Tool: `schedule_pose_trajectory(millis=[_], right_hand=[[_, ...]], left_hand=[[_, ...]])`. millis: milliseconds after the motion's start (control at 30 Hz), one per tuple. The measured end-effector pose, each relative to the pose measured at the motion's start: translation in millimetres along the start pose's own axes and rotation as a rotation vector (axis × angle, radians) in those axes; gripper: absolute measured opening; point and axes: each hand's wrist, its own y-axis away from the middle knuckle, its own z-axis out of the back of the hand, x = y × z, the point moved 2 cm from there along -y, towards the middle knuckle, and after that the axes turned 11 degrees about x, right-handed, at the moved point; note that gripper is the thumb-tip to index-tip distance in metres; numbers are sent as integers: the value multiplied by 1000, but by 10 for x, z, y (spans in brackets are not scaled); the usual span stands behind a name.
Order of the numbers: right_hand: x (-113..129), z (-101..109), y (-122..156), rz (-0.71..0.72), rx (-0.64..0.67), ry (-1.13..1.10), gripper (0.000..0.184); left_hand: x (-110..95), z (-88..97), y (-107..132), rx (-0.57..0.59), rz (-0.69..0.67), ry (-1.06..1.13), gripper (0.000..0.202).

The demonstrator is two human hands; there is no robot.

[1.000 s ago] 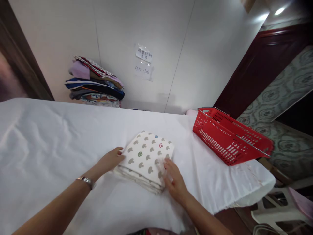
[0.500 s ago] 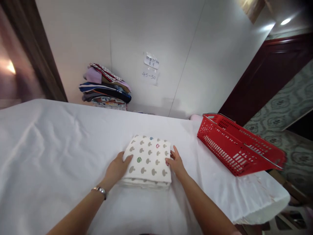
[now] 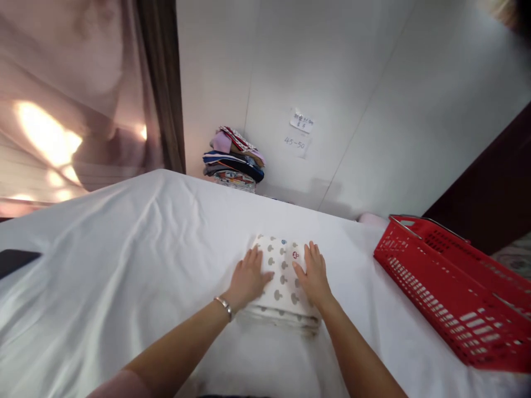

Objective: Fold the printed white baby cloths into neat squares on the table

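Observation:
A folded white cloth with grey mushroom prints [image 3: 284, 273] lies on the white-sheeted table [image 3: 136, 260] in front of me. My left hand [image 3: 249, 278] rests flat on its left part with fingers stretched out; a metal watch band is on that wrist. My right hand [image 3: 314, 275] lies flat on the cloth's right part, fingers spread. Both palms press down on the top of the folded stack. Neither hand grips anything.
A red plastic basket [image 3: 452, 287] with metal handles sits at the right of the table. A pile of folded colourful fabrics [image 3: 234, 157] stands against the far wall under two paper notes [image 3: 298, 132]. A dark flat object [image 3: 16, 260] lies at the table's left edge.
My hands moved from the cloth's side edges onto its top and now lie flat on it. The view swung left, so the basket sits further right.

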Motion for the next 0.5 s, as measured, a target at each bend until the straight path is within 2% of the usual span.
schedule_pose_trajectory(millis=[100, 200, 333, 500], right_hand=[[-57, -229, 4, -52, 154, 61, 68], [-176, -435, 33, -97, 233, 110, 68], [-221, -493, 44, -98, 230, 151, 69], [-196, -463, 39, -93, 245, 158, 70]], left_hand=[[-39, -202, 106, 6, -81, -62, 63], [3, -279, 177, 22, -88, -17, 62], [121, -217, 72, 17, -61, 171, 62], [274, 10, -298, -11, 125, 350, 57]])
